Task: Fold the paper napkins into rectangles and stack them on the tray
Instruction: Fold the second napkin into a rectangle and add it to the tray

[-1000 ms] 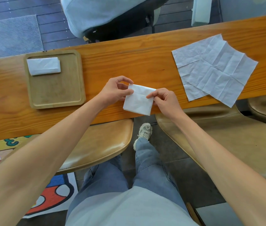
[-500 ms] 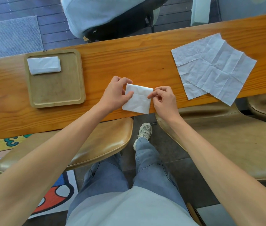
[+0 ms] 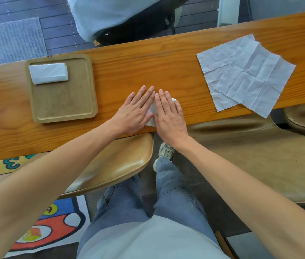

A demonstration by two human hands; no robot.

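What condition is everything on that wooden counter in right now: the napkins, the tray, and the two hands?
Left hand: flat, fingers straight, pressing on the napkin being folded.
Right hand: flat, fingers straight, pressing beside the left.
Napkin being folded: folded small, mostly hidden under both hands.
Folded napkin: a rectangle, lying in the tray's far left corner.
Tray: on the counter, holding that napkin.
Unfolded napkins: creased, spread flat, overlapping, one corner past the counter's near edge.
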